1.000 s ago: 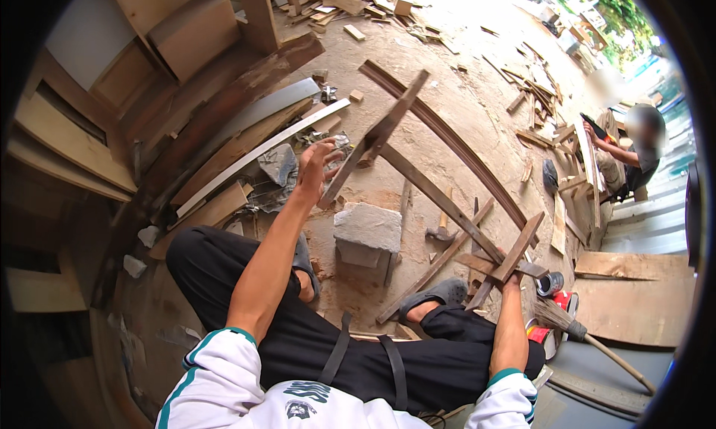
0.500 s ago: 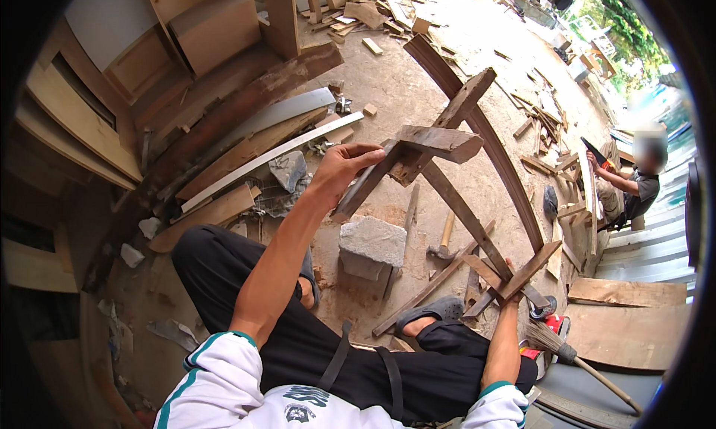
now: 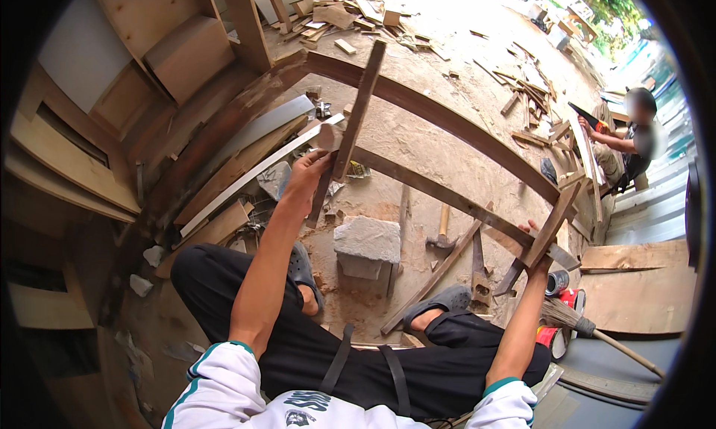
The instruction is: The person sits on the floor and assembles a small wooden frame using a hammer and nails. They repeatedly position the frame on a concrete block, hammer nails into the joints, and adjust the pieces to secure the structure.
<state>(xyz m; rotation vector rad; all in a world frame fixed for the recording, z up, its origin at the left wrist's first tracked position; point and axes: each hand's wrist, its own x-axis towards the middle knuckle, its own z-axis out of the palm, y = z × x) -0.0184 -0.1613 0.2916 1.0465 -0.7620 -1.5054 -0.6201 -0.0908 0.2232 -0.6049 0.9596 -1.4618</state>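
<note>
Both my hands hold a dark wooden frame [image 3: 440, 195] across my lap, made of two long rails joined by shorter crosspieces. My left hand [image 3: 306, 179] is closed around the frame's left end, beside an upright crosspiece [image 3: 361, 104]. At the other end, my right hand [image 3: 534, 259] grips the frame where a second crosspiece [image 3: 556, 224] crosses the near rail; part of its fingers is hidden behind the wood. Below the frame, a rough grey concrete block [image 3: 367, 237] stands on the floor between my feet.
A hammer [image 3: 444, 231], a saw with a wooden handle [image 3: 480, 280] and a loose wood strip [image 3: 432, 280] lie near my right foot. Paint cans [image 3: 558, 282] and a broom [image 3: 565, 315] are at right. Planks [image 3: 250, 168] line the left. A co-worker [image 3: 623, 142] sits far right.
The frame has turned in my hands: its left end has swung left and its far rail now lies more across the view. My right hand has moved up and right.
</note>
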